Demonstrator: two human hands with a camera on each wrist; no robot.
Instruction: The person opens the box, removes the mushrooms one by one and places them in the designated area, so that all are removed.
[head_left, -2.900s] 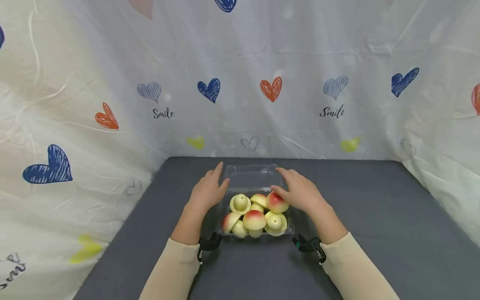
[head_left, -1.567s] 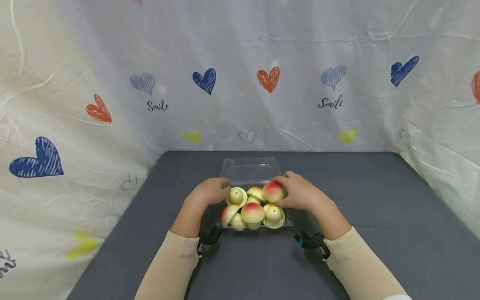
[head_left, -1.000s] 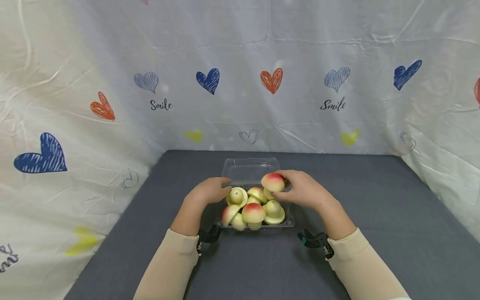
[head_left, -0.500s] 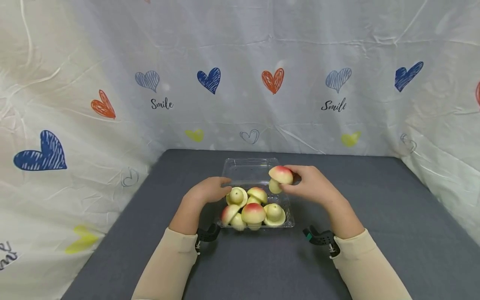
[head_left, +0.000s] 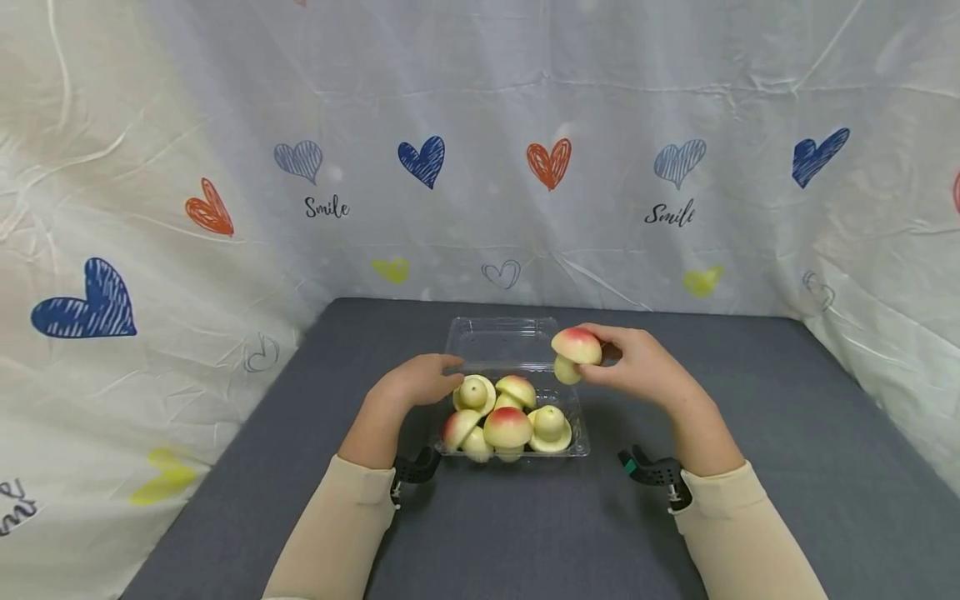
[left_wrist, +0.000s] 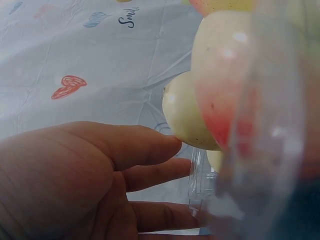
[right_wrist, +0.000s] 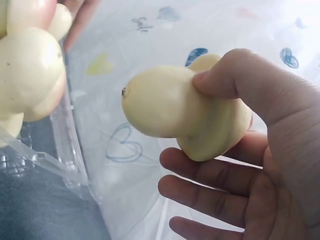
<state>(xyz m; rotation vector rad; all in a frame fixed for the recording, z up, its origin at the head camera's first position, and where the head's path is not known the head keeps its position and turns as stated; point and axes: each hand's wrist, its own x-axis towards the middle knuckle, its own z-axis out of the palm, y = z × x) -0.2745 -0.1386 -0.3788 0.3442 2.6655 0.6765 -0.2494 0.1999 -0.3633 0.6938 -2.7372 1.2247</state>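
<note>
My right hand [head_left: 641, 367] pinches a toy mushroom [head_left: 576, 346] above the right back of a clear plastic clamshell box [head_left: 579, 417]. The mushroom has a pale yellow stem and a red-blushed cap. In the right wrist view, the thumb is on the mushroom [right_wrist: 160, 100] near where stem meets cap, with the lower fingers spread. My left hand [head_left: 416, 379] stays at the box's left side. Its fairly straight fingers [left_wrist: 160, 172] reach the clear edge, and the thumb tip is against or very near a mushroom stem [left_wrist: 187, 110]. Several mushrooms [head_left: 507, 427] lie in the box, upright, tipped or cap-down.
The box's hinged lid [head_left: 502, 340] stands open toward the back. Dark grey cloth covers the table [head_left: 510, 533]. A white curtain [head_left: 480, 100] printed with hearts hangs behind and at the sides. Black wrist straps [head_left: 652, 471] sit at both wrists.
My right hand has taken hold of the back-right mushroom, lifted it from the box and carried it up and right. My left hand has lowered to the box's left side and stayed there.
</note>
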